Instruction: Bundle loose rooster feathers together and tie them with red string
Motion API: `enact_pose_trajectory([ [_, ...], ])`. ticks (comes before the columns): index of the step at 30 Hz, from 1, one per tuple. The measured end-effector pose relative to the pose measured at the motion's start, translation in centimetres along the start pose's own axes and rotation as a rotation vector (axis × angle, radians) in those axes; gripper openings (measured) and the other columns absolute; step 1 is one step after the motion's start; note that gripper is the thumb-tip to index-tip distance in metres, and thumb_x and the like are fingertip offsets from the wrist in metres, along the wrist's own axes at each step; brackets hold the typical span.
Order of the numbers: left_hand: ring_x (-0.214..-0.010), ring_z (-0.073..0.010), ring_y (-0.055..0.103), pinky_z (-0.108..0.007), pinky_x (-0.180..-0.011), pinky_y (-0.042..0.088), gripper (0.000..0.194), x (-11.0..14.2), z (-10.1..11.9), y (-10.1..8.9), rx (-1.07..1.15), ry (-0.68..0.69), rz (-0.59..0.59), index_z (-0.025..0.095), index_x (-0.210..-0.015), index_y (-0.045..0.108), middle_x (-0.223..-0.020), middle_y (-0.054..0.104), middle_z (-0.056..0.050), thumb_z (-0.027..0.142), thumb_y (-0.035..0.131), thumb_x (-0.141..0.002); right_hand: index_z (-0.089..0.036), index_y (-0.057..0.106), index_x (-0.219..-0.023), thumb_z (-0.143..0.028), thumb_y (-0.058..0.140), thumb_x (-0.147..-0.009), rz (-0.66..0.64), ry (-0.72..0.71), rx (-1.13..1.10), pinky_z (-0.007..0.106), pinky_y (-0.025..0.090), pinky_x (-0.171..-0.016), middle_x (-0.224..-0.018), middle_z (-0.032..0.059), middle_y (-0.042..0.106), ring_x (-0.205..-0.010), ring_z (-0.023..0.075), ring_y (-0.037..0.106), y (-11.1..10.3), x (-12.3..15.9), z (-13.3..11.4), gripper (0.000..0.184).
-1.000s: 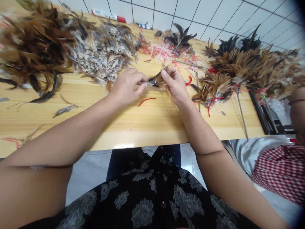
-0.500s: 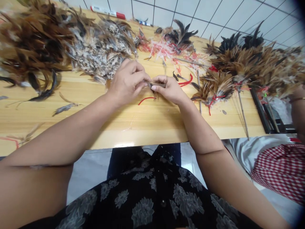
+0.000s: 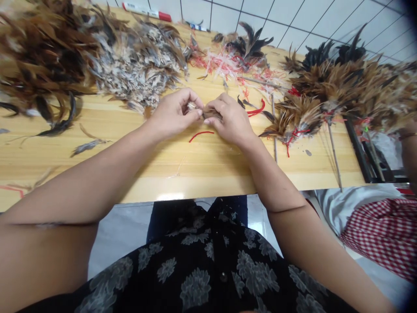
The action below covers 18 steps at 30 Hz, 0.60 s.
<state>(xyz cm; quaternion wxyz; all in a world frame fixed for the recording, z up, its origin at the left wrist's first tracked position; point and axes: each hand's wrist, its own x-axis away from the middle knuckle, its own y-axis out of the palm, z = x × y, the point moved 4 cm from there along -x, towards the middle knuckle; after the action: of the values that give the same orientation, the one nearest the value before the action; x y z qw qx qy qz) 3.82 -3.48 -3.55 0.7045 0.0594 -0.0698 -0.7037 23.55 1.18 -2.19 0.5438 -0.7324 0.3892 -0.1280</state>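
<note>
My left hand and my right hand meet over the middle of the wooden table. Both pinch a small bundle of brown feathers between their fingertips; most of the bundle is hidden by the fingers. A short red string lies on the table just below the hands. Behind my left hand lies a pile of grey-white speckled feathers.
A big heap of brown feathers fills the far left. Tied feather bunches on thin sticks lie at the right, with red and white string scraps at the back. A marker lies at the table's far edge. Another person in red check cloth sits at right.
The feather bundle, fanned out between my hands a second ago, is now gathered tight. My right hand has closed over it and both hands have drawn together.
</note>
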Motion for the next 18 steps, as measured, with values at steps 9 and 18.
enact_pose_trajectory([
  [9, -0.112, -0.0314, 0.071, -0.036, -0.096, 0.049, 0.028, 0.25, 0.71, 0.12, -0.424, 0.158, -0.002, 0.026, -0.1, 0.075, -0.077, 0.057, 0.003, 0.009, 0.097, -0.092, -0.022, 0.091, -0.134, -0.013, 0.059, -0.115, -0.125, 0.048, -0.081, 0.042, 0.062, -0.112, -0.134, 0.0105, 0.093, -0.128, 0.0299, 0.084, 0.2, -0.45, -0.33, 0.039],
  [18, -0.082, -0.0266, 0.045, -0.04, -0.085, 0.029, 0.023, 0.4, 0.57, 0.13, -0.395, 0.186, 0.037, 0.026, -0.095, 0.076, -0.08, 0.058, 0.0, 0.02, 0.098, -0.09, -0.022, 0.085, -0.126, -0.013, 0.06, -0.112, -0.073, 0.124, 0.061, 0.041, 0.06, -0.097, -0.124, 0.0134, 0.09, -0.116, 0.032, 0.084, 0.24, 0.07, -0.19, 0.03],
])
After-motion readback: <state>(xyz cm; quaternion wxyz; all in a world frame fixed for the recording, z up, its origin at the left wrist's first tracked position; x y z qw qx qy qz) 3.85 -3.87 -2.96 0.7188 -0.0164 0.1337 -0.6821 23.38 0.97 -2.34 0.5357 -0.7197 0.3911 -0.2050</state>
